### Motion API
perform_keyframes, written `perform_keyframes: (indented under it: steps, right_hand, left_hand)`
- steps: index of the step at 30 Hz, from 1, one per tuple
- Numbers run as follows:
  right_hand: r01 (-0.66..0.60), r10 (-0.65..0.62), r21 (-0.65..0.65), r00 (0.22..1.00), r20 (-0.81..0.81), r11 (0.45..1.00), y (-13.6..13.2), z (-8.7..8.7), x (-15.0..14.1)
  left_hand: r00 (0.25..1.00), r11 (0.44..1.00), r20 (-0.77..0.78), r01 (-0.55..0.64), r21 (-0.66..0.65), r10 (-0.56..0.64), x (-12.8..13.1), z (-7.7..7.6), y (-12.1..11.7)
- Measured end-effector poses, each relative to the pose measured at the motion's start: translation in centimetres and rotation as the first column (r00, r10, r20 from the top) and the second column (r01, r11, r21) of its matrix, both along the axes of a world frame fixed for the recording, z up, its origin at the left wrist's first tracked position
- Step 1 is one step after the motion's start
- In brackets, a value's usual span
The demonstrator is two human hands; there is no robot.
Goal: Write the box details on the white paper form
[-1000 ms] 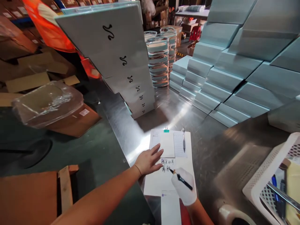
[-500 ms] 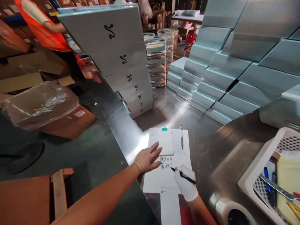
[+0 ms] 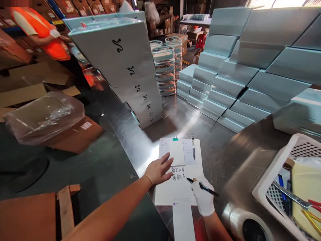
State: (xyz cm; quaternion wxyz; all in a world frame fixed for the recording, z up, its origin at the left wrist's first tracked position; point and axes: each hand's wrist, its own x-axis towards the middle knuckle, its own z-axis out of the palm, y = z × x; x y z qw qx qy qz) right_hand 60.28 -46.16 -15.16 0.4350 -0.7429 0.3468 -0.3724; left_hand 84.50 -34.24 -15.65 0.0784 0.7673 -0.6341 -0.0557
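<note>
My left hand (image 3: pixel 158 171), bare, lies with spread fingers on the left side of a white paper sheet (image 3: pixel 165 195). In a white glove, my right hand (image 3: pixel 203 197) grips a black marker (image 3: pixel 207 189), its tip just right of two handwritten lines (image 3: pixel 178 173) that end in a letter A. Above the writing are a small blank notepad (image 3: pixel 177 154) and a lined slip, with a green binder clip (image 3: pixel 175 138) at the top edge. A grey pen (image 3: pixel 193 149) rests on the slip. A white strip (image 3: pixel 184 222) extends below the sheet.
Marked white boxes (image 3: pixel 120 73) stand stacked at the table's left edge. More pale boxes (image 3: pixel 243 73) rise at the right, near wrapped round stacks (image 3: pixel 164 70). A white basket (image 3: pixel 260 187) with tools and tape rolls (image 3: pixel 250 224) sit nearby. A person in an orange vest (image 3: pixel 47 33) stands left.
The marker has added strokes, turning a single slant line into a letter A. My right hand has shifted slightly right and lifted its tip aside. My left hand stays put.
</note>
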Motion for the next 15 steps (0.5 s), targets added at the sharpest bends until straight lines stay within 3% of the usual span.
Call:
perform_keyframes:
  steps: [2, 6, 9, 15]
  right_hand:
    - [-0.07, 0.07, 0.009, 0.998, -0.001, 0.998, 0.9, 0.5, -1.0]
    - [-0.231, 0.224, -0.097, 0.972, -0.077, 0.968, 2.9, 0.7, -2.1]
    - [-0.241, 0.233, -0.147, 0.97, -0.074, 0.959, 3.5, 0.1, -1.8]
    - [-0.293, 0.288, -0.12, 0.956, -0.056, 0.948, 3.4, -0.5, -1.1]
  left_hand:
    - [1.0, 1.0, -0.012, -0.003, 0.009, 0.003, 0.0, 0.0, -0.1]
    - [1.0, 1.0, -0.014, -0.005, 0.021, 0.005, 0.0, 0.3, -0.2]
    - [1.0, 0.999, -0.019, -0.009, 0.034, 0.01, 0.0, 0.7, -0.3]
    - [0.999, 0.996, -0.037, -0.032, 0.081, 0.035, -0.1, 1.3, -0.3]
